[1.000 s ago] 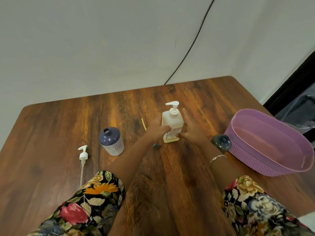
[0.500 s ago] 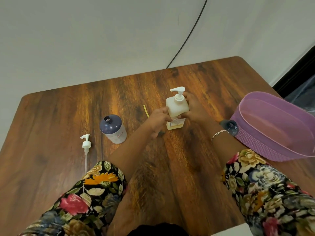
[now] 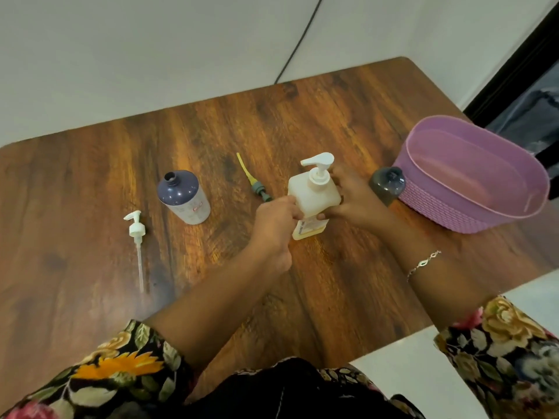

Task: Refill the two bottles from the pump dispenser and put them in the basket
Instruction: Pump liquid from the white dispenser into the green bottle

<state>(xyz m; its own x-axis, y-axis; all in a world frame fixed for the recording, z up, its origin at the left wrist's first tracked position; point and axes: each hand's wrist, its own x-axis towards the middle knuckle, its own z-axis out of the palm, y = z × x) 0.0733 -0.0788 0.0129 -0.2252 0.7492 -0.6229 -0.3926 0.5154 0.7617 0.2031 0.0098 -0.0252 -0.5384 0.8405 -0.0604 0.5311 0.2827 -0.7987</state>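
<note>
A cream pump dispenser with a white pump head stands at the middle of the wooden table. My left hand grips its left side and my right hand grips its right side. An open dark blue bottle with a white label stands to the left, uncapped. A second dark bottle stands against the pink basket at the right. The basket holds nothing that I can see.
A loose white pump with its long tube lies at the left. A grey pump piece with a yellow tube lies behind my left hand. A black cable runs up the wall. The table's right edge is near the basket.
Both hands have closed tighter on the dispenser. The view has tilted down and shifted, so the grey and yellow pump piece now shows fully.
</note>
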